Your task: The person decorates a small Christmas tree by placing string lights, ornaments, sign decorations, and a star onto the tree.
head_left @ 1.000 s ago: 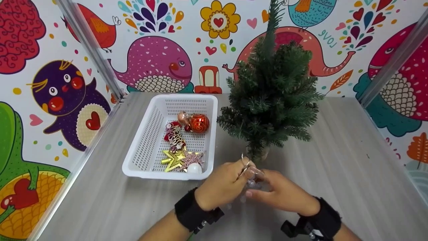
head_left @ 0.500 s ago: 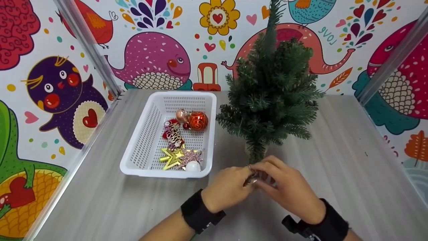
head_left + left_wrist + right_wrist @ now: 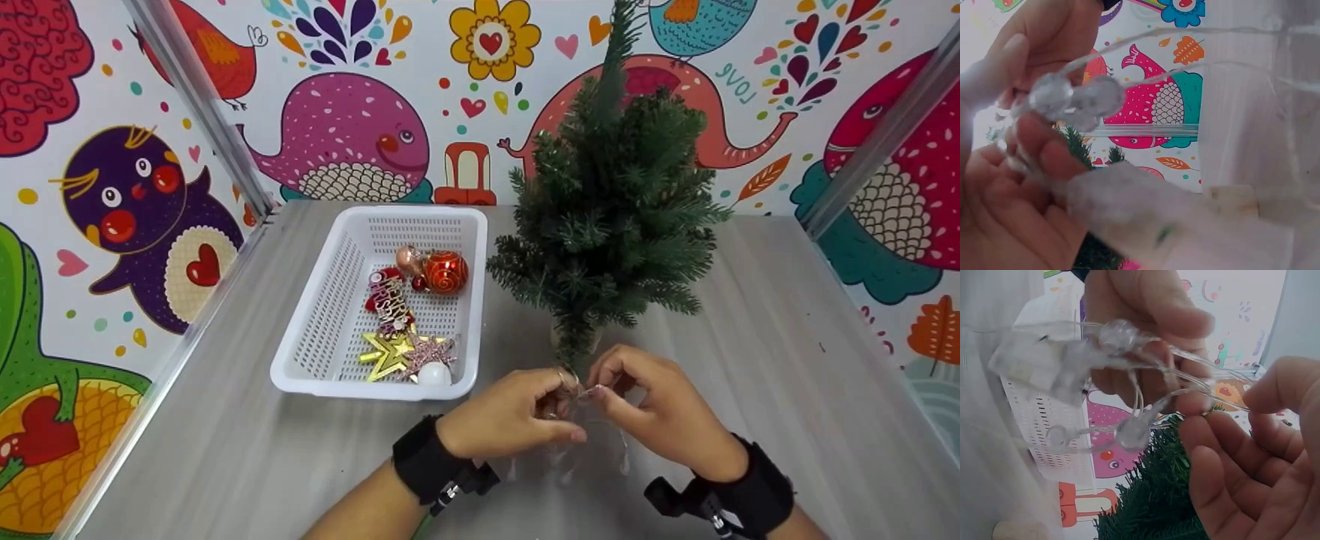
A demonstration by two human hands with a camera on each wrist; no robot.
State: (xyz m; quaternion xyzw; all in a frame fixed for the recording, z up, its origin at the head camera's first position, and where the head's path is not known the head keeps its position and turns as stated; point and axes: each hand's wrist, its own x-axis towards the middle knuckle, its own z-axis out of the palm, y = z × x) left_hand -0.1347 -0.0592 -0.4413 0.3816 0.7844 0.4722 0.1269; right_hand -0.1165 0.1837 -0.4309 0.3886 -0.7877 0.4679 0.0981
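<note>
Both hands meet low and near, just in front of the foot of the small artificial Christmas tree (image 3: 611,217), above the grey table (image 3: 787,390).

- Left hand (image 3: 510,424): fingers curled around a bunched string of clear fairy lights (image 3: 577,394). The left wrist view shows round clear bulbs (image 3: 1075,101) and a pale blurred block, probably the battery box, against the palm.
- Right hand (image 3: 664,409): thumb and forefinger pinch the thin wire where it leaves the left hand; the other fingers are loosely curled. The right wrist view shows loops of wire and several bulbs (image 3: 1131,430) between the two hands.
- A few strands hang below the hands toward the table; where they end is hard to see.
- White perforated basket (image 3: 330,330) sits to the left of the tree, well apart from the hands. Inside it: red swirl bauble (image 3: 445,272), gold star (image 3: 388,354), pink glitter star (image 3: 430,350), white ball (image 3: 433,373), a glittery word ornament (image 3: 390,304).

Judgement on the step: this looks like untangling the light string. It is best done by keeping the bundle loose in the left hand and drawing one strand out slowly with the right, easing bulbs through loops rather than tugging. The wire is thin, so a hard pull could tighten a knot. Keeping the hands clear of the lower branches should stop the bulbs snagging.
</note>
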